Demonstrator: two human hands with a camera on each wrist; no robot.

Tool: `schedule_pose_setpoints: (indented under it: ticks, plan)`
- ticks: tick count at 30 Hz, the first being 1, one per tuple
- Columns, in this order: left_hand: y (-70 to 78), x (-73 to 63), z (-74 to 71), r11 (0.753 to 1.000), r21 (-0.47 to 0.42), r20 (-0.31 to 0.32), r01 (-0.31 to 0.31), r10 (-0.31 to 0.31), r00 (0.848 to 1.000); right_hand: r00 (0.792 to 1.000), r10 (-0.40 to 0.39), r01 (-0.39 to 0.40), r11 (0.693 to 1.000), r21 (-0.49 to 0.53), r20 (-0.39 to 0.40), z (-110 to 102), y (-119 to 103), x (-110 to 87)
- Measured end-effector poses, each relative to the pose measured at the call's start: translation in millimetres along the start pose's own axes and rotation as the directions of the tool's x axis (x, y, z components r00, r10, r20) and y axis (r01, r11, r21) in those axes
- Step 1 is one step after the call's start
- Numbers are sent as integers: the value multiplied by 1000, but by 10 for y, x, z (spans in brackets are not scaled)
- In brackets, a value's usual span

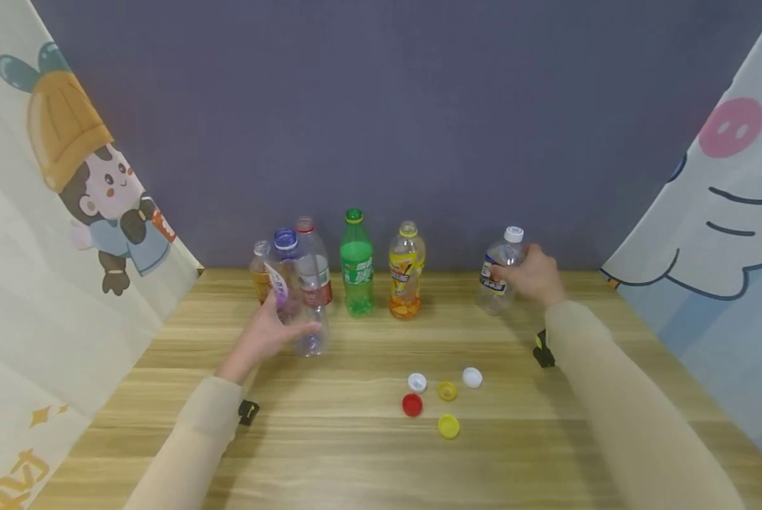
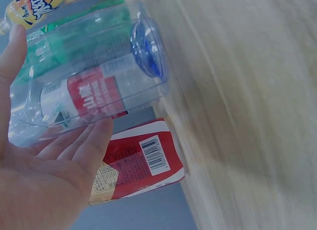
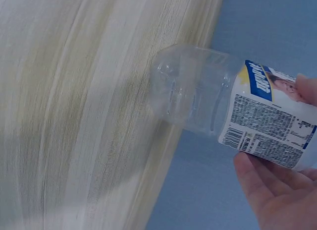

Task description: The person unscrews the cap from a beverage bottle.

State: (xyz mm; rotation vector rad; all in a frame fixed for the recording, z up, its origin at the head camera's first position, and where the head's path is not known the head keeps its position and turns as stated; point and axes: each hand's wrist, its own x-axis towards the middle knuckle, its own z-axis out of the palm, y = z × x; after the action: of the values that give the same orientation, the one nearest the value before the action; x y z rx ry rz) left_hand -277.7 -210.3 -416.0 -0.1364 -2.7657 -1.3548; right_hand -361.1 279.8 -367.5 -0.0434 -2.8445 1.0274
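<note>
My left hand (image 1: 266, 340) is around a clear plastic bottle (image 1: 311, 343) with a blue neck and a purple-and-white label. Its thumb is spread wide, and the fingers extend along the bottle's far side in the left wrist view. The bottle stands upright, its bluish base (image 2: 148, 49) at the tabletop. On the right, my right hand (image 1: 534, 276) grips a clear bottle (image 1: 492, 301) with a white cap around its label (image 3: 267, 126). The thumb is on one side and the fingers on the other. That bottle's base is close over the table's back edge.
Behind the left hand stand an amber-labelled bottle (image 1: 260, 280) and a red-ringed clear bottle (image 1: 317, 273). A green bottle (image 1: 357, 276) and a yellow-labelled bottle (image 1: 406, 276) stand mid-table. Several caps, including a red cap (image 1: 412, 405), lie in front. A red-and-white carton (image 2: 138, 160) is nearby.
</note>
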Motion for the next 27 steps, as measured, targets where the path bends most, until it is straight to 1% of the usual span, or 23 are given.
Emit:
schedule_pose_setpoints:
  ticks: [4, 8, 12, 17, 19, 23, 25, 27]
  plan:
    - [2, -6, 2, 1000, 25, -26, -17, 18, 1000, 1000, -28, 29, 999, -40, 7, 0, -5, -36]
    - [-1, -14, 6, 998, 67, -34, -21, 23, 999, 998, -63, 64, 997, -34, 12, 3, -13, -69]
    - [-13, -65, 7, 991, 137, -39, 5, 1, 999, 996, -88, 89, 996, -20, 26, 15, -25, -119]
    - [-2, -160, -12, 985, 171, -48, 24, -16, 999, 995, -100, 100, 995, -21, 27, 34, -44, -186]
    - [24, -209, -30, 980, 196, -40, 30, -23, 999, 994, -103, 104, 994, -18, 28, 45, -55, -210]
    - [82, -309, -76, 958, 285, -15, 39, -36, 999, 993, -113, 114, 994, -5, 33, 69, -79, -247]
    - [104, -355, -86, 949, 313, 8, 28, -32, 999, 992, -121, 121, 993, 0, 36, 77, -89, -264]
    - [127, -404, -83, 945, 326, 46, 18, -35, 998, 991, -128, 128, 992, -3, 40, 81, -105, -283]
